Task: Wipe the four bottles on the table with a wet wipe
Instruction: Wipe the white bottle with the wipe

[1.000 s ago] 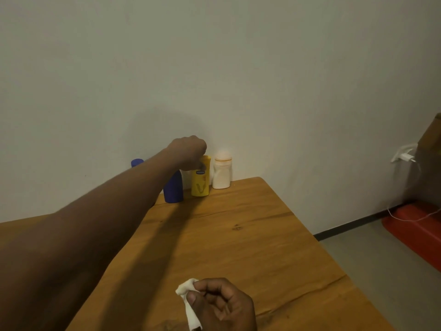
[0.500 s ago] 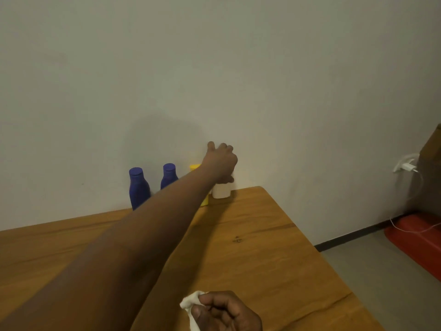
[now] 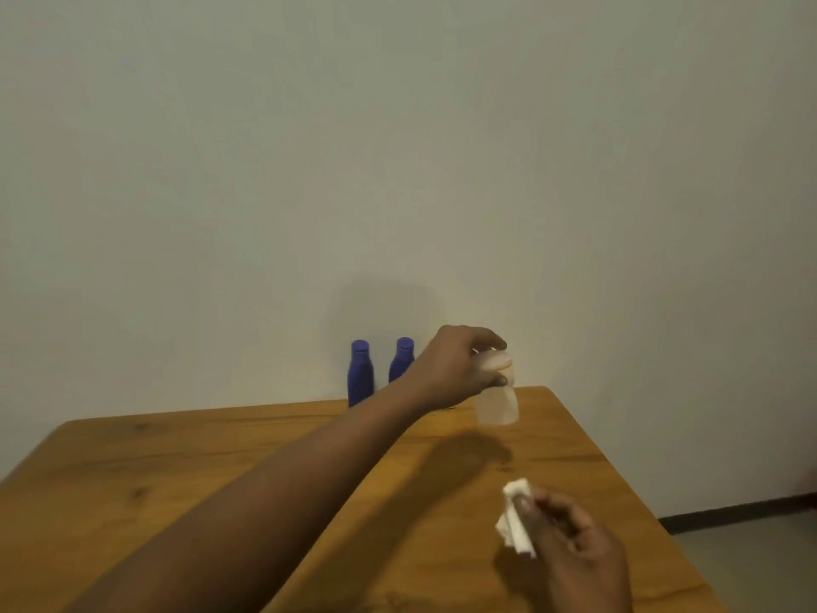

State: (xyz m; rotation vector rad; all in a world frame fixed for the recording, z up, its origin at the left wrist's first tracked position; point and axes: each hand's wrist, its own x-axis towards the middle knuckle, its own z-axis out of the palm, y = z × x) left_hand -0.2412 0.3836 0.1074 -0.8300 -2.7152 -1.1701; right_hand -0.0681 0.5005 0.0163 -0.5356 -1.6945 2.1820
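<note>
Keep left hand gripped around cap end of white bottle lifted just above table, draw it toward wipe pinched in right hand, then rub all round, 2 blue bottles waiting by wall.

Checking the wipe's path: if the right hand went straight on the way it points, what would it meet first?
Probably the white plastic bottle held up by the left hand; the right hand with the white wet wipe points toward it, though depth is unclear.
</note>
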